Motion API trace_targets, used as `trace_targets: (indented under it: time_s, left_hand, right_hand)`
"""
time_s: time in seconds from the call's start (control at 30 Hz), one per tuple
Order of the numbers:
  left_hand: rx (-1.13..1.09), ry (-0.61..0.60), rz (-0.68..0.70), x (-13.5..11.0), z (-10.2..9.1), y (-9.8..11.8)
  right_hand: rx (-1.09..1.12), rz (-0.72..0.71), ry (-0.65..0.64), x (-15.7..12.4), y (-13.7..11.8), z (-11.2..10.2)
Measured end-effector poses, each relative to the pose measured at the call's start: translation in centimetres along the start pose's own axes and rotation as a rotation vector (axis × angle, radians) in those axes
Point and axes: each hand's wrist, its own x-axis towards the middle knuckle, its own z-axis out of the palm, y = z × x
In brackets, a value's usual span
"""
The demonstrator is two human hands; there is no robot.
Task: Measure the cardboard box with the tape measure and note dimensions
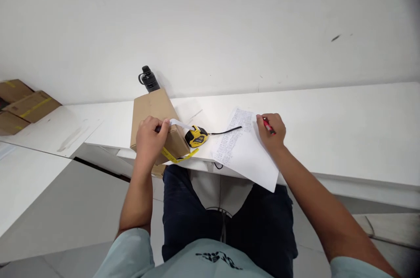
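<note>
My left hand [151, 138] is closed at the near edge of a brown cardboard box [151, 105], pinching the pale strip of a tape measure blade [180, 124]. A small dark thing shows between its fingers, too little to name. The yellow and black tape measure [197, 137] lies against the box's right side, its black wrist strap stretched toward the paper. A yellow length of blade [177, 158] bends below the box's front. My right hand [272, 129] is closed around a red pen [269, 125] at the upper right of a sheet of paper [252, 160] covered partly in handwriting.
Behind the box stands a black bottle [149, 79] near the wall. Several taped cartons [33, 105] are stacked at the far left of the white table [334, 133]. The paper's lower corner hangs past the table's front edge, over my legs.
</note>
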Motion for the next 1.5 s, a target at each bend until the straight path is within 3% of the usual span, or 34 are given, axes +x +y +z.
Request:
trace_targets:
  time_s: [0.07,0.27,0.4,0.47,0.53,0.6,0.7,0.8,0.9,1.03,1.13,1.3,1.43,1.5]
  left_hand:
    - [0.010,-0.018,-0.003,0.1,0.2,0.1]
    - [0.016,-0.021,-0.033,0.1,0.9,0.7]
    - [0.004,-0.002,-0.024,-0.3,1.3,1.1]
    - [-0.008,-0.018,-0.022,-0.6,1.3,1.2]
    - [-0.036,-0.027,-0.005,-0.9,1.3,1.2]
    - [-0.069,-0.006,0.014,-1.3,1.4,1.1]
    - [-0.100,0.028,0.024,-1.6,1.5,0.9]
    - [-0.106,0.024,0.022,-1.7,1.5,1.0]
    - [-0.098,0.029,0.031,-1.8,1.5,1.1]
    - [-0.060,0.118,0.052,-3.0,1.3,1.2]
    - [-0.049,0.256,0.133,-5.1,0.8,1.0]
    - [-0.114,0.481,0.282,-7.9,-1.4,0.2]
    - [-0.196,0.625,0.223,-9.5,-3.2,-0.8]
    - [-0.222,0.663,0.167,-11.0,-2.8,-0.3]
  right_hand:
    - [-0.086,-0.078,0.033,0.5,0.8,0.0]
    - [-0.303,-0.022,0.035,2.5,2.9,0.4]
    - [-0.352,-0.114,-0.040,2.1,1.5,1.1]
    - [-0.251,-0.256,-0.237,1.0,-0.4,1.5]
    - [-0.092,-0.395,-0.540,-0.7,-3.0,2.1]
    - [-0.004,-0.421,-0.775,-2.6,-5.7,3.1]
    - [0.100,-0.359,-0.943,-4.9,-8.9,5.4]
    - [0.217,-0.204,-0.989,-6.2,-10.5,7.7]
    - [0.150,-0.133,-0.910,-6.7,-11.0,8.5]
    - [-0.038,-0.218,-0.725,-6.4,-11.8,7.3]
    - [-0.087,-0.362,-0.560,-5.4,-13.0,5.7]
    - [-0.105,-0.722,-0.216,-3.8,-15.8,2.6]
    - [-0.151,-0.840,0.094,-2.7,-17.5,0.3]
    - [-0.187,-0.901,0.283,-1.9,-18.0,-0.4]
